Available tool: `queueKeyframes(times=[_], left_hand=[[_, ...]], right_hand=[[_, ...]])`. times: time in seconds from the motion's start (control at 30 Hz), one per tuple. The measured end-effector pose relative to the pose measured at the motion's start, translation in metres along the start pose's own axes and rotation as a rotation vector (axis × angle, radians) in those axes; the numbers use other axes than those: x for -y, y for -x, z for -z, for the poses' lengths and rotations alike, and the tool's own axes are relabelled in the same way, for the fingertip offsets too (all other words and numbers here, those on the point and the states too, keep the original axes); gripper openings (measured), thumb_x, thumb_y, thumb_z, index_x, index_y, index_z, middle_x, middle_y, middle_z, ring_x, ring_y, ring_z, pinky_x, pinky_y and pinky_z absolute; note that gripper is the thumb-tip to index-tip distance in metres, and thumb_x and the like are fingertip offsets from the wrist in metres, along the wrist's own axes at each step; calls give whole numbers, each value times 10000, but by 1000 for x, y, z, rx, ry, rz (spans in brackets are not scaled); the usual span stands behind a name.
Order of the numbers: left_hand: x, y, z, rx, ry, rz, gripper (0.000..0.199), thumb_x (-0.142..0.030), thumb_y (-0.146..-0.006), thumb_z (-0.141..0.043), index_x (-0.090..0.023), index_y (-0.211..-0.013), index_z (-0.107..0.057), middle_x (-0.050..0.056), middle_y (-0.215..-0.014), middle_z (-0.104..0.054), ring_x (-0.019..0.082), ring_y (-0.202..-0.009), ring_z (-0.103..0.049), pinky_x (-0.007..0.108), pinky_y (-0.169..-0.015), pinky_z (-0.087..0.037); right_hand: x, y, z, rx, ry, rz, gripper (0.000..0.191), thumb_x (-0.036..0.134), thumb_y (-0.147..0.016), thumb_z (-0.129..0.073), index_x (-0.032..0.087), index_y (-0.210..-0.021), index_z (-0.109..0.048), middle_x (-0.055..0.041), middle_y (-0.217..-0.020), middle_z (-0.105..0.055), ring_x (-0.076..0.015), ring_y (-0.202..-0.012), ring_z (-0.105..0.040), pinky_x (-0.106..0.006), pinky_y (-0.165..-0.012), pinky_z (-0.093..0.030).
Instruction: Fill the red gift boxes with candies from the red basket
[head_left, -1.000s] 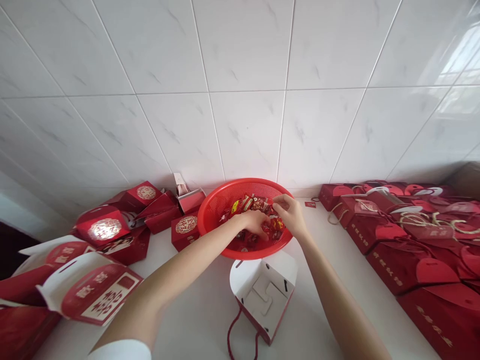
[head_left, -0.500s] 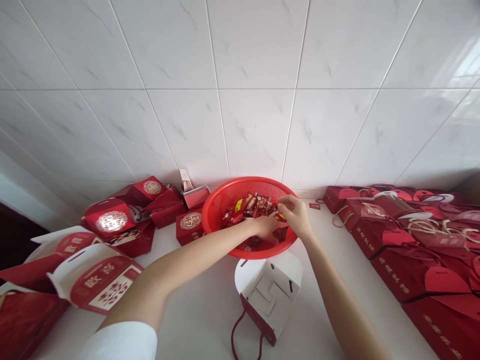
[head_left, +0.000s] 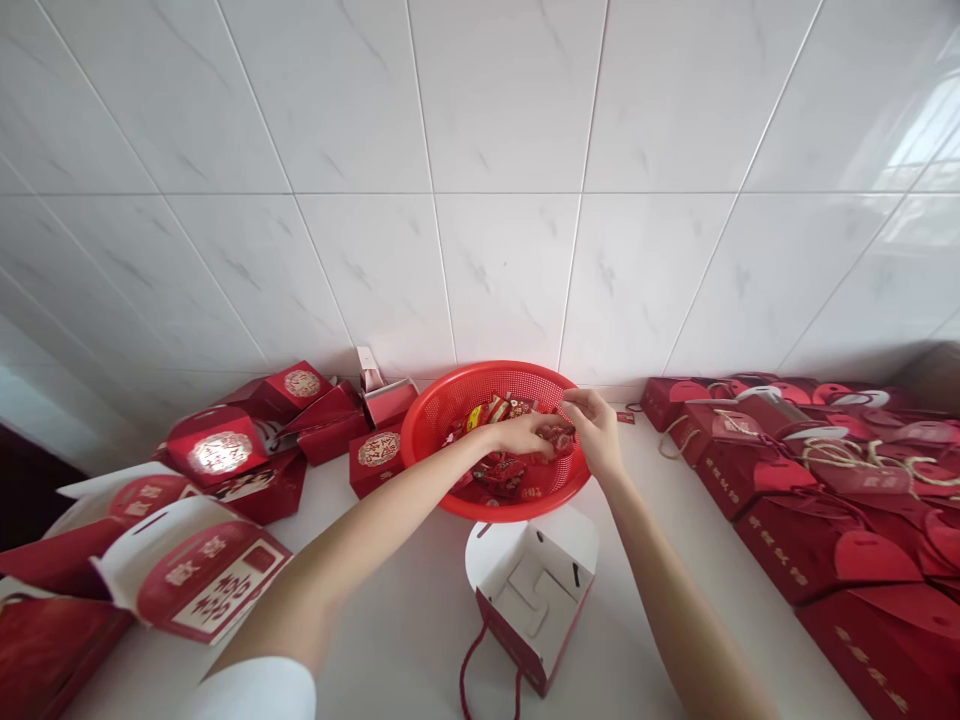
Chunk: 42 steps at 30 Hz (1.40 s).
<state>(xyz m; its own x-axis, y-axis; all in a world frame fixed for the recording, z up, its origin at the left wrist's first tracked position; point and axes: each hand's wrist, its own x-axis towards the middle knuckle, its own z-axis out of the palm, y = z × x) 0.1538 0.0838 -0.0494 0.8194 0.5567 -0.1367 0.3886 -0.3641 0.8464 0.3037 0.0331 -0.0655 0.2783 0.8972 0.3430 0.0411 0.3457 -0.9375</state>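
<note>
A red plastic basket (head_left: 420,440) with perforated walls holds many small wrapped candies (head_left: 504,468), mostly red, with a yellow one among them. My left hand (head_left: 521,434) reaches over the basket from the left, its fingers closed around red-wrapped candy (head_left: 557,438). Above the basket's right rim, my right hand (head_left: 598,428) is curled against the same candy, fingers bent toward the left hand. Its palm side is partly hidden. In front of the basket an open gift box (head_left: 534,590), white inside and red outside, stands with a dark red cord handle (head_left: 466,668) hanging toward me.
Red gift boxes (head_left: 225,452) and open flapped boxes (head_left: 196,572) lie piled on the left. On the right, closed red boxes (head_left: 780,545) with cord handles stand in rows. A small red tag (head_left: 625,417) lies near the basket. White tiled wall (head_left: 502,270) rises behind the counter (head_left: 390,620).
My left hand has lifted from among the candies and now shows red-wrapped candy at its fingers beside my right hand. The view has shifted slightly.
</note>
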Motion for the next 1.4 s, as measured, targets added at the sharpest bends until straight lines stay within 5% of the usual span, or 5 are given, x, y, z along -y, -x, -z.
queueKeyframes(times=[0.37, 0.7, 0.93, 1.27, 1.4], left_hand=[[-3, 9, 16, -175, 523, -45, 339, -140, -761, -673, -178, -1089, -752, 31, -898, -744, 151, -822, -693, 284, -831, -534], [0, 9, 10, -133, -548, 150, 205, -330, -828, -659, -263, -996, -756, 20, -927, -744, 228, -920, -670, 307, -847, -482], [7, 13, 10, -49, -596, 332, 151, -335, -628, -819, -255, -736, -750, -5, -760, -727, 200, -737, -658, 272, -696, -477], [-17, 9, 20, -546, -226, -64, 407, -417, -879, -649, -156, -1187, -706, 93, -1154, -741, 257, -1080, -657, 350, -952, -504], [-22, 3, 14, -469, -140, -142, 364, -239, -954, -480, -173, -1238, -698, 68, -1168, -746, 228, -1146, -648, 371, -1050, -473]], right_hand=[[8, 3, 2, 197, -233, -249, 469, 386, -683, -781, 221, -1097, -634, -69, -1013, -741, -246, -908, -708, -394, -799, -574], [2, 2, -3, 85, -90, -150, 359, 327, -666, -737, 229, -996, -636, -90, -1060, -734, -274, -1058, -684, -427, -907, -555], [2, 2, -5, 76, -54, -121, 340, 330, -663, -718, 224, -975, -635, -93, -1091, -723, -271, -1032, -685, -440, -918, -551], [14, 5, -4, 90, -213, -328, 395, 495, -767, -709, 259, -1069, -615, -76, -1116, -700, -263, -1019, -691, -415, -841, -594], [18, 4, -5, 247, -452, -436, 329, 538, -741, -743, 252, -875, -651, -45, -928, -689, -234, -798, -688, -457, -775, -622]])
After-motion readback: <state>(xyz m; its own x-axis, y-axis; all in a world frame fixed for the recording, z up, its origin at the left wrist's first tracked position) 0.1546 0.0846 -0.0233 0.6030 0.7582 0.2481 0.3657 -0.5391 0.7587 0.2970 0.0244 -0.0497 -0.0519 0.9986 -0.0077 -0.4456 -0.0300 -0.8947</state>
